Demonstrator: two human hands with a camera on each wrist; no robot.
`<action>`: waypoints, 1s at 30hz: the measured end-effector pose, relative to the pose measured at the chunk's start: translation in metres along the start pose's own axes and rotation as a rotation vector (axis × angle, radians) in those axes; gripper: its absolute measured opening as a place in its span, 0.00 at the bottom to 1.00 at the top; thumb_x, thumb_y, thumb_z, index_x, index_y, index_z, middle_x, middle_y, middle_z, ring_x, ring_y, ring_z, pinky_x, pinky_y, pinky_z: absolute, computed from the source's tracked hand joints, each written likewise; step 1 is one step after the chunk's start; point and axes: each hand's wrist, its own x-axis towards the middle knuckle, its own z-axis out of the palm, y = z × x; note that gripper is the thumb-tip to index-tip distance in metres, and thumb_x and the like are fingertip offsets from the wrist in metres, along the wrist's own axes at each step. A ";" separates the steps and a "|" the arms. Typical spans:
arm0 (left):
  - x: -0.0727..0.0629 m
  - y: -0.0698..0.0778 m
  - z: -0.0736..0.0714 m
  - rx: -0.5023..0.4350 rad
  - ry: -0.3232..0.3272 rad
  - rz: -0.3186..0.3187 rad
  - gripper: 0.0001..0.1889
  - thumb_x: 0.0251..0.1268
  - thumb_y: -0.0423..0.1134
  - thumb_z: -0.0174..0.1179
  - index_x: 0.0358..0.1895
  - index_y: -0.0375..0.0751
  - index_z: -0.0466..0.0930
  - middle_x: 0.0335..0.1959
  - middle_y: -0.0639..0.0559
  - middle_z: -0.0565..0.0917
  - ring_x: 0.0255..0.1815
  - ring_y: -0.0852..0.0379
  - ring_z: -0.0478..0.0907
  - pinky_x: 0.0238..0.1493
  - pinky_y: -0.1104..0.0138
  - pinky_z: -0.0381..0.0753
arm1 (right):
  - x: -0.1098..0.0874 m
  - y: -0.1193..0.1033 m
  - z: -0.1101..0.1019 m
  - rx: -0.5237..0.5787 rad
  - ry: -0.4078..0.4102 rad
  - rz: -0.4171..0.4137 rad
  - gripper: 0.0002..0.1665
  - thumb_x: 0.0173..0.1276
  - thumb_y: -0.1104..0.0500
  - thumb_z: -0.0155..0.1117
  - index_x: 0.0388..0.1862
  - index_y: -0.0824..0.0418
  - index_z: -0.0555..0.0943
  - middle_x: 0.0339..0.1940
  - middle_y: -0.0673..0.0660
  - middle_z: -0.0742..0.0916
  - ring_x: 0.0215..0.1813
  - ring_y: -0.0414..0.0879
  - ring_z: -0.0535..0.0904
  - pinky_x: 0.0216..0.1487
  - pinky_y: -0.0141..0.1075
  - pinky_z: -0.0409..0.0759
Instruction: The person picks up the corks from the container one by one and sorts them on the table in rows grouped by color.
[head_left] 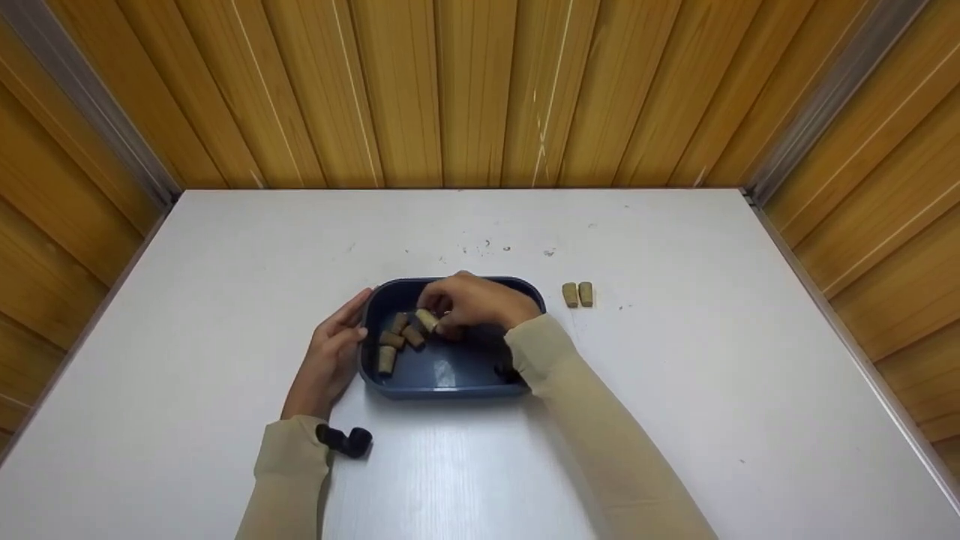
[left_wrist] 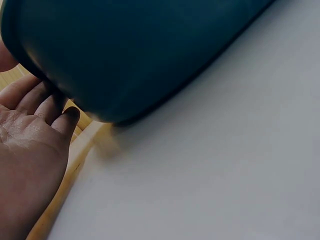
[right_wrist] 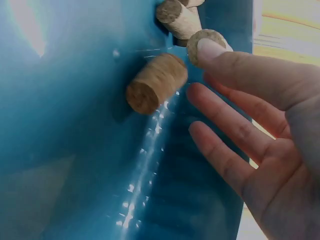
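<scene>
A dark blue tray [head_left: 450, 391] stands on the table. My left hand [head_left: 334, 349] rests against its left side, fingers stretched along the outside wall and thumb at the rim; in the left wrist view the left hand [left_wrist: 35, 125] touches the outer wall. Reaching inside, my right hand [head_left: 480, 300] pinches a cork [head_left: 427, 321] between thumb and finger. The right wrist view shows the thumb on that cork's [right_wrist: 192, 54] end, the other fingers loosely spread. A loose cork [right_wrist: 156, 84] lies below it on the tray floor. Several more corks [head_left: 386, 360] lie in the tray's left part.
Two corks [head_left: 570, 295] stand side by side on the white table [head_left: 675, 420], right of the tray. Small dark crumbs [head_left: 506, 248] are scattered behind the tray. A wood-patterned wall [head_left: 472, 97] closes off the back. A black device [head_left: 349, 441] sits at the left cuff.
</scene>
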 end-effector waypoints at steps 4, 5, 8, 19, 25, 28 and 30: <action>0.000 0.001 0.000 0.000 0.001 -0.011 0.34 0.59 0.20 0.42 0.73 0.30 0.54 0.76 0.41 0.56 0.75 0.59 0.57 0.69 0.76 0.63 | -0.004 0.001 -0.005 0.028 0.014 -0.050 0.21 0.58 0.64 0.70 0.52 0.59 0.82 0.47 0.55 0.87 0.52 0.50 0.83 0.56 0.39 0.81; 0.000 0.001 0.000 0.001 0.002 -0.015 0.34 0.59 0.20 0.42 0.73 0.30 0.54 0.76 0.41 0.56 0.75 0.60 0.58 0.69 0.76 0.63 | -0.005 0.001 -0.007 0.034 0.017 -0.059 0.21 0.58 0.63 0.71 0.52 0.59 0.82 0.48 0.55 0.87 0.53 0.50 0.83 0.56 0.40 0.80; 0.000 0.001 0.001 0.010 0.003 -0.017 0.34 0.59 0.20 0.42 0.73 0.30 0.54 0.76 0.41 0.56 0.76 0.59 0.57 0.69 0.77 0.63 | -0.010 0.002 -0.012 0.049 0.029 -0.074 0.22 0.57 0.62 0.72 0.53 0.59 0.82 0.48 0.55 0.87 0.52 0.49 0.83 0.56 0.40 0.81; 0.000 0.001 -0.003 -0.002 -0.006 0.004 0.34 0.59 0.19 0.41 0.73 0.27 0.52 0.74 0.43 0.61 0.68 0.67 0.67 0.67 0.75 0.67 | -0.033 0.009 -0.032 0.160 0.072 -0.097 0.24 0.57 0.64 0.71 0.54 0.60 0.81 0.48 0.56 0.88 0.50 0.45 0.85 0.51 0.33 0.83; -0.001 0.003 -0.006 -0.029 -0.016 0.005 0.34 0.59 0.19 0.42 0.73 0.26 0.50 0.72 0.49 0.66 0.67 0.67 0.68 0.67 0.74 0.68 | -0.046 0.015 -0.044 0.177 0.102 -0.053 0.23 0.56 0.63 0.71 0.53 0.58 0.82 0.46 0.56 0.87 0.46 0.45 0.85 0.47 0.34 0.84; -0.003 0.004 -0.008 -0.032 -0.006 0.000 0.34 0.59 0.19 0.42 0.73 0.27 0.51 0.71 0.50 0.67 0.67 0.67 0.68 0.66 0.74 0.69 | -0.052 0.019 -0.050 0.178 0.122 -0.031 0.23 0.56 0.60 0.72 0.52 0.56 0.82 0.44 0.56 0.88 0.45 0.45 0.86 0.46 0.34 0.84; -0.003 0.005 -0.008 -0.028 0.004 -0.003 0.34 0.59 0.19 0.42 0.73 0.27 0.51 0.72 0.49 0.67 0.67 0.67 0.68 0.66 0.74 0.69 | -0.057 0.022 -0.053 0.172 0.139 -0.029 0.23 0.56 0.59 0.73 0.52 0.56 0.82 0.45 0.55 0.88 0.45 0.45 0.85 0.46 0.35 0.84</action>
